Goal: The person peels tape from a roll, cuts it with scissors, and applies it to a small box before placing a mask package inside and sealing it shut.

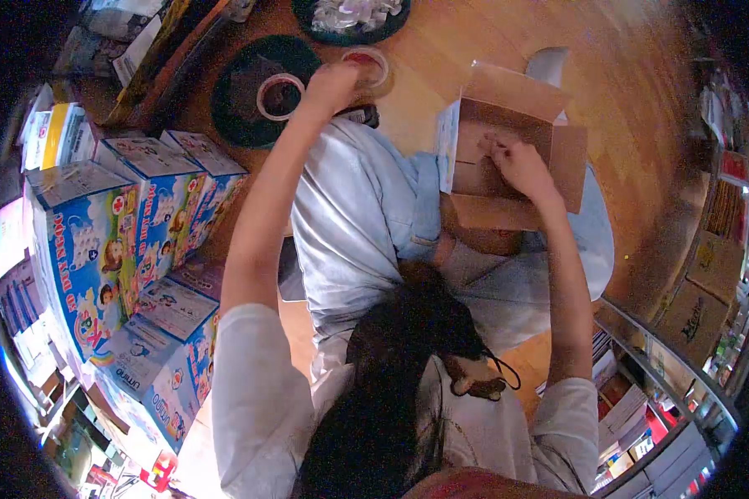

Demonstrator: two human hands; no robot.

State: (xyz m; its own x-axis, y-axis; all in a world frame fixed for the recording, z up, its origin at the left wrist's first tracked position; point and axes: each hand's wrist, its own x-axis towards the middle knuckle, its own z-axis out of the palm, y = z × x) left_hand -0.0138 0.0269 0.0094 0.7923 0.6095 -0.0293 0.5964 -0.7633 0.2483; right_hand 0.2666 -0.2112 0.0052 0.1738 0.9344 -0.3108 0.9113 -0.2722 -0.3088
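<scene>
Hair [383, 391], long and dark, hangs nearest the view, over a white T-shirt [258, 391]. Beyond it, the person sits with legs folded in pale blue jeans [341, 200]. An open cardboard box [512, 119] stands over the folded legs, right of centre, its flaps spread; the interior is plain brown and the outer left side is printed white and blue. The right hand [520, 166] reaches into the box with fingers curled together; whether something is pinched in them cannot be told. The left hand [333, 86] is stretched past the knee, its fingers at the near side of a reddish tape roll [382, 66]; whether they close on the roll is hidden. Just left of that hand, another tape roll [263, 90] lies on a round dark green tray [229, 87]. To the person's left, tall printed cartons [83, 258], blue and white with cartoon children, stand in a row, with more cartons [146, 349] lying against them. At the upper edge, another green tray [366, 37] bears a heap of clear plastic pieces [354, 15]. Wooden flooring [424, 75] stretches off to packed shelves at the far right, where brown boxes [695, 312] are stacked.
</scene>
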